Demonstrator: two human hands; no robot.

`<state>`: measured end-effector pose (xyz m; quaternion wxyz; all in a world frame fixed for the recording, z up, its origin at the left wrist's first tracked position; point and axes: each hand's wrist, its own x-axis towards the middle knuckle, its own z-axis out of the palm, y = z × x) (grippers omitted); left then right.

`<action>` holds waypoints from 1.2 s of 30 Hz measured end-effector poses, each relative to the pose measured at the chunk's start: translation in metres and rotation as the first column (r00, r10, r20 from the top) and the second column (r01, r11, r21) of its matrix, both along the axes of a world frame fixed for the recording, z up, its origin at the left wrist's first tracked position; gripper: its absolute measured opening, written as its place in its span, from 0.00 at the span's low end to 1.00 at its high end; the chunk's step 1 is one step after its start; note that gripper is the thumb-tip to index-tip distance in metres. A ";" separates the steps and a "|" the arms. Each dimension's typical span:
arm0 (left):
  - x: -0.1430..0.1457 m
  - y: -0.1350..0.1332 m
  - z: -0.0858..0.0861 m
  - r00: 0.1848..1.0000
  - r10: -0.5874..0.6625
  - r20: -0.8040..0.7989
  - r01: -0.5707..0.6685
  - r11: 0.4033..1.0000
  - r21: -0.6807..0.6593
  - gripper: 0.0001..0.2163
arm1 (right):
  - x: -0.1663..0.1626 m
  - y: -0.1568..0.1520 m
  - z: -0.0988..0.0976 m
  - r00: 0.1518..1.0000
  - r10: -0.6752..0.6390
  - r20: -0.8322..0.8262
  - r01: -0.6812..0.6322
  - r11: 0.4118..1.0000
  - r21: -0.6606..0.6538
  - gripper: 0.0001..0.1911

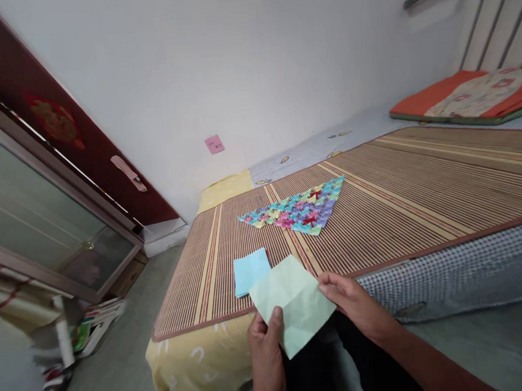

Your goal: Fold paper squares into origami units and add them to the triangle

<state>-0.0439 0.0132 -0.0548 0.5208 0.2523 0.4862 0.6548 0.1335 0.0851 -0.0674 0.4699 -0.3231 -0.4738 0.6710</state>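
A creased, pale green square sheet of paper (298,312) is held up between my two hands, just over the bed's front edge. My left hand (266,344) grips its lower left side, thumb on top. Its right corner is pinched by the fingers of my right hand (351,299). Behind the sheet, a blue stack of square paper (251,270) lies on the striped mat and is partly covered from view. Farther back rests a triangular sheet of many small folded paper pieces (300,209) in blue, pink, yellow and purple.
The striped mat (399,192) covers the bed. An orange patterned folded quilt or cushion (469,97) lies at the far right. A pink note (214,144) is stuck to the white wall. At left are a dark red door (59,120), a glass-panelled frame, and papers (98,326) on the floor.
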 end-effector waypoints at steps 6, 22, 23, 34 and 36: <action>0.021 -0.014 0.020 0.998 -0.038 -0.056 0.035 0.998 -0.045 0.21 | 0.017 -0.018 0.015 0.997 0.074 0.020 -0.074 0.997 0.024 0.18; 0.024 -0.017 0.028 0.999 -0.027 -0.018 0.026 0.996 -0.081 0.23 | 0.043 -0.023 0.031 0.984 0.121 0.131 -0.133 0.988 0.083 0.17; 0.025 -0.017 0.029 0.998 -0.057 -0.022 0.055 0.995 -0.087 0.23 | 0.042 -0.024 0.032 0.984 0.131 0.124 -0.140 0.987 0.072 0.17; 0.022 -0.029 0.021 0.923 -0.281 -0.264 0.260 0.959 -0.111 0.16 | 0.038 -0.025 0.034 0.976 -0.213 0.043 0.212 0.977 0.035 0.18; 0.019 -0.030 0.022 0.928 -0.221 -0.301 0.202 0.975 -0.094 0.18 | 0.042 -0.026 0.032 0.971 -0.214 0.110 0.205 0.975 0.089 0.17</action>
